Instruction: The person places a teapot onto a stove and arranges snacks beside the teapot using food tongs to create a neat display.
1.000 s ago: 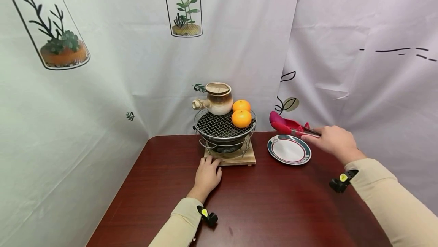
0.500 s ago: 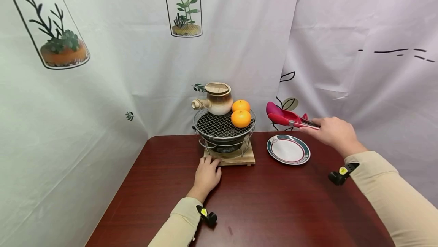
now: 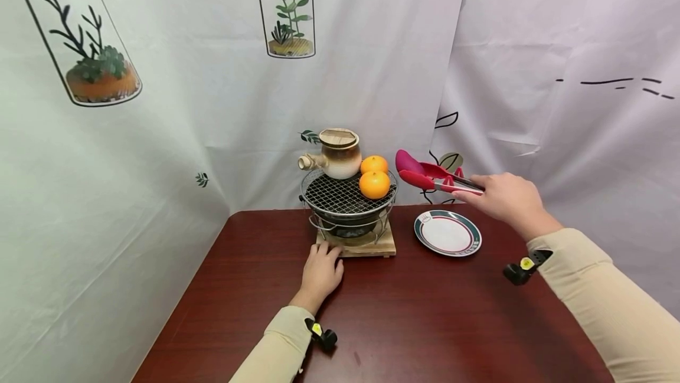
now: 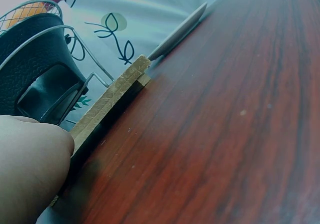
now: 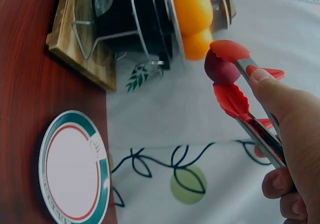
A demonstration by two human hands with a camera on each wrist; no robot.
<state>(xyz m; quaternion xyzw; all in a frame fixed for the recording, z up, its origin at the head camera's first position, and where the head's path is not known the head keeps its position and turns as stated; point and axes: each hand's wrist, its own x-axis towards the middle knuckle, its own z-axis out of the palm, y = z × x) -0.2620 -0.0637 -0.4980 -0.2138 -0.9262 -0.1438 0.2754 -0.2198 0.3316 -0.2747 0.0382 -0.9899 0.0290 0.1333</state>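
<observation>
My right hand grips red-tipped tongs, raised above the table to the right of a small tabletop grill. Between the tongs' tips is a round purple fruit; its exact kind does not show. Two oranges sit on the right side of the grill's wire mesh, close to the tongs' tips. At the mesh's back stands a clay pot with a side handle and wooden lid. The fingers of my left hand rest on the front left edge of the wooden board beneath the grill.
A white plate with a green and red rim lies on the dark red table, right of the grill. Behind the table hangs a printed white cloth, with another stretch of cloth along the left side.
My right hand has carried the tongs and purple fruit up and left, from over the plate toward the oranges. My left hand stays at the board.
</observation>
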